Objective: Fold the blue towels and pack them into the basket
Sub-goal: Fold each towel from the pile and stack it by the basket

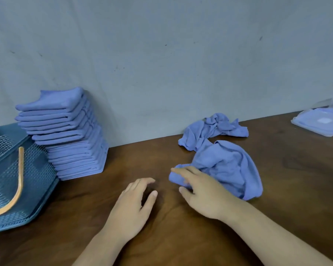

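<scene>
A stack of folded towels (65, 135) stood finished; the basket (13, 179) just left of it showed no towel packed. Right of the stack, a farther towel (213, 127) lay crumpled, and the right hand (200, 192) pinched the corner of a nearer towel (227, 166). The left hand (135, 202) rested relaxed, empty.

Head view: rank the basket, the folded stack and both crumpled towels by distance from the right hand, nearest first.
1. near crumpled towel: its edge is gripped by the right hand.
2. far crumpled towel: beyond the first, by the wall.
3. folded stack: far left.
4. basket: at the left edge.
</scene>
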Available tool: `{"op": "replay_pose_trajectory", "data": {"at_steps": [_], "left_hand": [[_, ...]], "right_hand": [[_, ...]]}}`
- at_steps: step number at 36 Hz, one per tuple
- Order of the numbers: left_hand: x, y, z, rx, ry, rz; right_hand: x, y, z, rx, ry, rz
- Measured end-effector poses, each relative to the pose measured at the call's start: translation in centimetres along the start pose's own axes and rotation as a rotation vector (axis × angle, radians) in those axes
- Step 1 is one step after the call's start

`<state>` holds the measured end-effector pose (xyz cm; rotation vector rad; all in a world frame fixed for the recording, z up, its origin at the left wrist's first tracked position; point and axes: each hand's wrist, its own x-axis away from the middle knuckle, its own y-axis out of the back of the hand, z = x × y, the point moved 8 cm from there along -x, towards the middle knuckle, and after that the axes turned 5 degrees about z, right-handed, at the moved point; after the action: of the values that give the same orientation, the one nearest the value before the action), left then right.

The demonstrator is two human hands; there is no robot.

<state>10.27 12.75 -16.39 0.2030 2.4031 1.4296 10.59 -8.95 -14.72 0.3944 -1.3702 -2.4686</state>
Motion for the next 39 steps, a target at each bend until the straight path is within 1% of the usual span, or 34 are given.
{"op": "replay_pose_trajectory", "data": {"at_steps": [1, 2, 3, 4, 5, 6, 7, 8, 9, 11, 12, 14, 16, 17, 18, 21, 22, 23, 25, 27, 28, 29, 31, 33, 34, 35, 38, 39], "left_hand": [[0.1, 0.0, 0.0, 0.007, -0.007, 0.008], [0.1, 0.0, -0.1, 0.011, -0.013, 0.016], [0.2, 0.0, -0.1, 0.016, -0.018, 0.022], [0.2, 0.0, -0.1, 0.023, -0.019, 0.025], [0.2, 0.0, -0.1, 0.032, -0.018, 0.026], [0.2, 0.0, -0.2, 0.04, -0.018, 0.027], [0.3, 0.0, -0.2, 0.049, -0.019, 0.028], [0.3, 0.1, -0.3, 0.06, -0.021, 0.028], [0.4, 0.1, -0.4, 0.072, -0.023, 0.031], [0.5, 0.3, -0.6, 0.088, -0.034, 0.036], [0.6, 0.4, -0.7, 0.095, -0.04, 0.036], [0.7, 0.7, -0.9, 0.13, -0.053, 0.027], [0.9, 1.4, -0.9, 0.194, -0.061, -0.005], [1.0, 1.7, -0.7, 0.225, -0.06, -0.024], [1.1, 2.1, -0.5, 0.255, -0.054, -0.039], [1.3, 2.6, 0.0, 0.304, -0.05, -0.032], [1.4, 2.5, 0.0, 0.294, -0.062, -0.005], [1.4, 2.3, 0.0, 0.275, -0.078, 0.04], [1.5, 1.6, -0.1, 0.2, -0.117, 0.159], [1.6, 1.0, -0.1, 0.115, -0.142, 0.249], [1.6, 0.9, -0.1, 0.091, -0.144, 0.275], [1.7, 0.8, 0.0, 0.078, -0.143, 0.292], [1.9, 0.8, 0.4, 0.053, -0.141, 0.304], [2.2, 1.1, 1.0, 0.053, -0.135, 0.317], [2.3, 1.3, 1.2, 0.063, -0.135, 0.328], [2.4, 1.6, 1.4, 0.075, -0.139, 0.341], [2.5, 2.0, 1.6, 0.094, -0.162, 0.367], [2.5, 1.9, 1.8, 0.084, -0.165, 0.373]], "right_hand": [[0.0, 0.6, 0.5, -0.058, 0.042, -0.039], [0.0, 1.7, 0.7, -0.058, 0.068, -0.124], [0.1, 3.2, 0.4, 0.0, 0.062, -0.239], [0.2, 4.7, -0.4, 0.126, 0.002, -0.346], [0.4, 5.9, -1.5, 0.288, -0.12, -0.403], [0.7, 6.4, -3.0, 0.421, -0.28, -0.382], [0.9, 6.1, -4.5, 0.472, -0.42, -0.299], [1.1, 5.3, -5.6, 0.464, -0.499, -0.198], [1.3, 4.3, -6.2, 0.419, -0.515, -0.123], [1.2, 3.4, -5.5, 0.369, -0.44, -0.085], [1.2, 3.3, -4.8, 0.313, -0.392, -0.115], [1.1, 3.2, -3.1, 0.088, -0.292, -0.157], [0.9, 2.5, -1.4, -0.214, -0.176, -0.125], [0.9, 2.1, -0.8, -0.32, -0.126, -0.112], [0.8, 2.2, -0.5, -0.34, -0.091, -0.137], [1.2, 4.0, -1.0, -0.142, -0.051, -0.34], [1.2, 4.4, -1.4, -0.058, -0.06, -0.36], [1.0, 4.3, -1.7, 0.033, -0.076, -0.322], [0.6, 3.0, -2.3, 0.174, -0.104, -0.128], [0.6, 1.4, -2.6, 0.207, -0.102, 0.049], [0.7, 1.1, -2.6, 0.19, -0.087, 0.076], [0.7, 1.2, -2.3, 0.14, -0.073, 0.064], [0.9, 1.4, -1.6, -0.081, -0.022, 0.084], [1.2, 0.9, -0.8, -0.302, 0.016, 0.213], [1.5, 0.8, -0.5, -0.343, 0.009, 0.249], [1.5, 1.1, -0.4, -0.332, 0.009, 0.226], [0.9, 3.0, -0.8, -0.163, 0.032, -0.057], [0.8, 3.0, -0.6, -0.168, 0.059, -0.074]]}}
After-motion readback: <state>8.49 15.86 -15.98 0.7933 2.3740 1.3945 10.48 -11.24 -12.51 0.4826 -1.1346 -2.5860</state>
